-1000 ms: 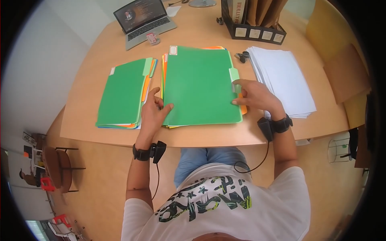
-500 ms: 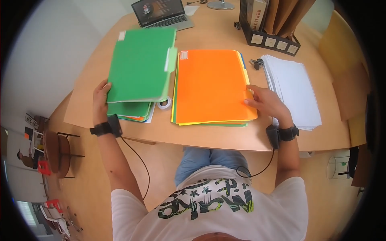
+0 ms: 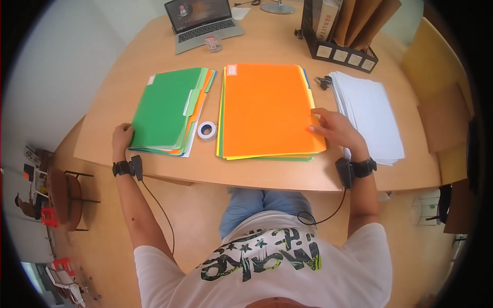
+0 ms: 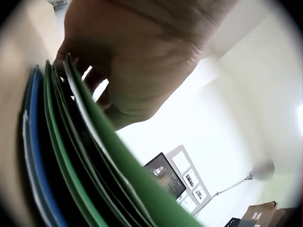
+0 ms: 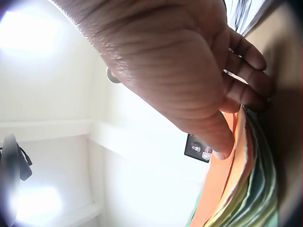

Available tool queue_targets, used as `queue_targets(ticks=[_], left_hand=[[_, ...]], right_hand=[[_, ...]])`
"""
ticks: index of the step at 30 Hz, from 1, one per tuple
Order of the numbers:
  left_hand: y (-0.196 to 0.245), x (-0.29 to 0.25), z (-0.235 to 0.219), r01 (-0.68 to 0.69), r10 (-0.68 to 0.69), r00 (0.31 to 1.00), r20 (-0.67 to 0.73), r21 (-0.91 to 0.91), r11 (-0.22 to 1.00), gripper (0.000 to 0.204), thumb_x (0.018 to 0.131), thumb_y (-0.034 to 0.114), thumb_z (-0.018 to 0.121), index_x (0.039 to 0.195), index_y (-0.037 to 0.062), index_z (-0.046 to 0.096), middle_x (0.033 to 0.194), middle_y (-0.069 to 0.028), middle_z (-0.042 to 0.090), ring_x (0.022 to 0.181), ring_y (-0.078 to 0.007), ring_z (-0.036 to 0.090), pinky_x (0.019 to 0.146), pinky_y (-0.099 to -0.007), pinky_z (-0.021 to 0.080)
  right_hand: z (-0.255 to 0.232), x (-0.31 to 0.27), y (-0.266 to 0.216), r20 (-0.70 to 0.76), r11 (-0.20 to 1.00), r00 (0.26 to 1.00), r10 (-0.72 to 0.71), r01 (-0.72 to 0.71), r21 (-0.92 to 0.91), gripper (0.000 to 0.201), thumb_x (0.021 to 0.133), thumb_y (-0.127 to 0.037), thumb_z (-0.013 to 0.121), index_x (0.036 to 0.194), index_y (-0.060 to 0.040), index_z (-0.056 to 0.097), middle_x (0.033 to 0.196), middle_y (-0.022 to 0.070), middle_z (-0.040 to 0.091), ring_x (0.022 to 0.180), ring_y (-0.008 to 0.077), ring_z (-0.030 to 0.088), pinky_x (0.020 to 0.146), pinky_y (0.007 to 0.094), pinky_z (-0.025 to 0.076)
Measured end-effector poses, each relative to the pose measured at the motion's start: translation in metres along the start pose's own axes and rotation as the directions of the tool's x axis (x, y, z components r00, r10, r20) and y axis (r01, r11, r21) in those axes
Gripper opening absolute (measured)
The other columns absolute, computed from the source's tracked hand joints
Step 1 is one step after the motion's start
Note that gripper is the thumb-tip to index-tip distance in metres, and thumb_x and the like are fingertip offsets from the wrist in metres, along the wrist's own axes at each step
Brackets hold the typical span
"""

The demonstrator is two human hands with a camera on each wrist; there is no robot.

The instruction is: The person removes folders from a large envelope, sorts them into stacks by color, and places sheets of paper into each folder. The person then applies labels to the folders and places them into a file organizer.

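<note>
My left hand [image 3: 122,137] grips the left edge of the top green folder [image 3: 163,105], which lies on a stack of coloured folders. Seen from the left wrist, its fingers reach in at the folder edges [image 4: 85,156], which stand slightly apart. On the right, my right hand [image 3: 336,131] pinches the right edge of the orange folder [image 3: 269,110], near its tab. That folder tops the middle stack. In the right wrist view the thumb [image 5: 222,142] lies on its orange face, while the other fingers curl down beside the layered edges.
Between the stacks lies a roll of tape [image 3: 207,131]. A pile of white paper [image 3: 367,115] sits at the right, with black clips [image 3: 323,82] beside it. Farther back are a laptop [image 3: 205,28], a small red-and-clear item [image 3: 212,44] and a black file holder [image 3: 341,54].
The green folder went from the middle stack to the left stack with my left hand and now lies there. This uncovered the orange folder and the tape roll. My right hand stayed at the middle stack's edge.
</note>
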State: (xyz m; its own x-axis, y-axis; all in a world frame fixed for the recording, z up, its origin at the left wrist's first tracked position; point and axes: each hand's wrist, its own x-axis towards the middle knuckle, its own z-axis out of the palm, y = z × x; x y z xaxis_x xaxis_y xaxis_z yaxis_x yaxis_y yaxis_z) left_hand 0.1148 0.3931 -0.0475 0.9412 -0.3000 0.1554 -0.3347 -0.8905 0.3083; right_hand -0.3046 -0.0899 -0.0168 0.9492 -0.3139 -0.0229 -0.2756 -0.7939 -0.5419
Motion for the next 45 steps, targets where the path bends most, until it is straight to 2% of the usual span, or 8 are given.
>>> queue_targets(ticks=[3,5,7,11,14,26,32,45], left_hand=[[0.042,-0.025,-0.002,0.02,0.08,0.937,-0.341,0.281,0.959,0.043,0.081,0.011,0.055,0.123,0.0044,0.057,0.117,-0.0196,0.059,0.105,-0.0373,0.056,0.091,-0.0426,0.045],[0.092,-0.047,-0.006,-0.305,0.318,0.841,-0.439,0.102,0.947,0.044,0.083,0.011,0.055,0.126,0.0049,0.053,0.123,-0.0183,0.055,0.112,-0.0357,0.052,0.093,-0.0423,0.044],[0.173,-0.097,-0.011,-0.496,0.418,0.859,-0.296,-0.281,0.821,0.04,0.084,0.015,0.058,0.123,0.0041,0.054,0.121,-0.0174,0.056,0.109,-0.0365,0.053,0.093,-0.0428,0.043],[0.267,-0.161,0.008,-0.85,0.846,0.512,-0.148,-0.226,0.475,0.042,0.084,0.021,0.065,0.119,0.0018,0.056,0.116,-0.0149,0.058,0.107,-0.0331,0.053,0.09,-0.0399,0.044],[0.285,-0.171,0.019,-0.853,0.894,0.439,0.092,-0.271,0.446,0.044,0.079,0.025,0.07,0.114,0.0011,0.058,0.114,-0.0149,0.058,0.104,-0.0333,0.054,0.088,-0.0397,0.044],[0.284,-0.171,0.027,-0.782,0.855,0.516,0.056,-0.375,0.497,0.028,0.081,0.021,0.066,0.103,0.0031,0.063,0.103,-0.0122,0.061,0.097,-0.0303,0.056,0.083,-0.0383,0.046],[0.275,-0.179,0.039,-0.754,0.783,0.622,-0.015,-0.284,0.593,0.02,0.085,0.007,0.057,0.105,0.0015,0.06,0.085,-0.0176,0.064,0.077,-0.0345,0.061,0.066,-0.0408,0.049],[0.276,-0.192,0.059,-0.806,0.776,0.592,-0.22,-0.157,0.57,0.021,0.084,0.006,0.059,0.104,0.0046,0.064,0.091,-0.0089,0.061,0.082,-0.0254,0.06,0.066,-0.0348,0.05]], right_hand=[[0.0,-0.002,0.003,-0.023,0.999,0.999,-0.041,0.041,-0.019,0.058,0.083,-0.046,0.065,0.119,-0.0016,0.055,0.072,0.0121,0.058,0.07,0.0278,0.058,0.061,0.0372,0.043],[0.001,-0.001,0.005,-0.041,0.997,0.996,-0.076,0.075,-0.031,0.054,0.084,-0.041,0.066,0.121,-0.003,0.054,0.07,0.01,0.056,0.067,0.0248,0.056,0.06,0.0353,0.041],[0.001,0.0,0.005,-0.037,0.995,0.997,-0.067,0.065,-0.071,0.054,0.084,-0.042,0.066,0.12,-0.0039,0.054,0.075,0.0118,0.06,0.073,0.0278,0.059,0.065,0.0368,0.044],[-0.003,-0.007,0.008,-0.077,0.998,0.997,-0.008,0.004,-0.056,0.051,0.083,-0.041,0.066,0.116,-0.0036,0.057,0.082,0.0127,0.063,0.078,0.0283,0.061,0.068,0.0361,0.046],[-0.024,-0.018,0.014,-0.162,0.995,0.986,0.041,-0.056,-0.086,0.048,0.082,-0.04,0.067,0.112,-0.0033,0.061,0.087,0.0125,0.064,0.082,0.0273,0.062,0.072,0.035,0.047],[-0.065,-0.141,0.09,-0.115,0.983,0.979,0.168,-0.175,-0.052,0.066,0.063,-0.013,0.084,0.123,-0.0115,0.058,0.128,0.0097,0.052,0.119,0.0275,0.047,0.101,0.0359,0.04],[-0.049,-0.15,0.104,-0.25,0.987,0.962,0.109,-0.135,-0.088,0.037,0.076,-0.024,0.074,0.112,-0.0134,0.066,0.127,0.0095,0.054,0.117,0.029,0.05,0.097,0.0388,0.042],[-0.031,-0.155,0.096,-0.343,0.985,0.936,0.079,-0.127,-0.12,0.03,0.082,-0.027,0.068,0.108,-0.0135,0.069,0.124,0.01,0.057,0.112,0.0296,0.054,0.093,0.0375,0.046]])
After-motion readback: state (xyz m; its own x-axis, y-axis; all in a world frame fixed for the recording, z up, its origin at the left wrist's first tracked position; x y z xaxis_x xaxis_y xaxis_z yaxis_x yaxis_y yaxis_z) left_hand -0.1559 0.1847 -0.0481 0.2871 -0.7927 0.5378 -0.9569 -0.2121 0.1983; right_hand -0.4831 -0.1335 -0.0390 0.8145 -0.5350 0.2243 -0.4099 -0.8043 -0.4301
